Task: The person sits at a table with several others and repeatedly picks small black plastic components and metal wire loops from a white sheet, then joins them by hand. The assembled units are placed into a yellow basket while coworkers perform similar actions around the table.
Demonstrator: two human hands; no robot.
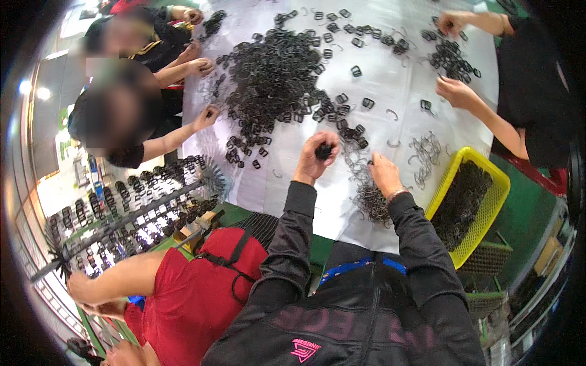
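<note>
My left hand [312,160] is closed around a small dark clump [323,150] that looks like black buckles. To its right, my right hand [387,174] has its thumb and fingers pinched together; a tiny dark bit shows at the fingertips, too small to name. Just below that hand lies a heap of thin, dark curved pieces [373,204]. Several black buckles [354,135] lie between and beyond my hands. A large pile of black buckles [274,73] covers the left middle of the white-covered table [390,73].
A yellow basket [502,183] full of dark curved pieces stands at the table's right edge. Pale curved strips [425,152] lie near it. Co-workers' hands [455,91] work at right and others [201,67] at left. A person in red [201,268] and a rack of black parts [134,195] are close on my left.
</note>
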